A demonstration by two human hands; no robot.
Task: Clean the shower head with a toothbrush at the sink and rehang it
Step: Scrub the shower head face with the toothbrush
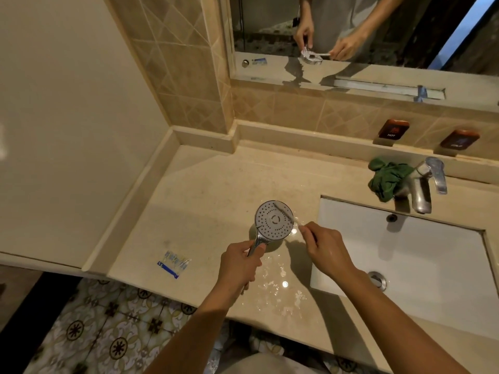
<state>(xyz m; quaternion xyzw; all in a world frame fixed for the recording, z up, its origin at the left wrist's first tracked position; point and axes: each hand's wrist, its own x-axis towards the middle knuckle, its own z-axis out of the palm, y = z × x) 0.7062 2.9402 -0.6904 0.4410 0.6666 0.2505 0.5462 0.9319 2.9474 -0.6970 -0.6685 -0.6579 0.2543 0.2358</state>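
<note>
The fingers of your left hand wrap tight around the chrome handle of the shower head, holding it with its spray face up, over the wet tabletop. The fingers of your right hand pinch the toothbrush, whose head lies across the spray face at 1 o'clock from its centre. From the shower head, the white sink is at 3 o'clock, the faucet and a crumpled green cloth at 2 o'clock, and a clear wrapper at 8 o'clock.
</note>
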